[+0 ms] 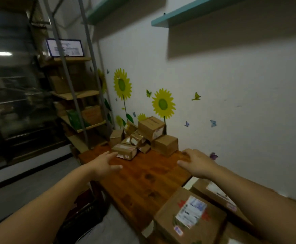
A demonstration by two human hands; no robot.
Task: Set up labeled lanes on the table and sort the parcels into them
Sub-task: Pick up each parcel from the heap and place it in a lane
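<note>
A heap of small brown cardboard parcels (140,138) is piled at the far end of the wooden table (143,182), against the wall. The nearest one of the heap, a flat parcel with a white label (125,151), lies just beyond my left hand (106,164). That hand reaches forward above the table with fingers stretched out and holds nothing. My right hand (194,163) hovers over the table's right edge, fingers relaxed, holding nothing. Two larger labeled parcels (189,217) lie at the near end. No lane labels are visible on the table.
A metal rack with wooden shelves (78,95) holding boxes stands at the left behind the table. A glass display case (11,94) is further left. The white wall with sunflower stickers (163,104) borders the table's right side. A dark crate (87,213) sits on the floor.
</note>
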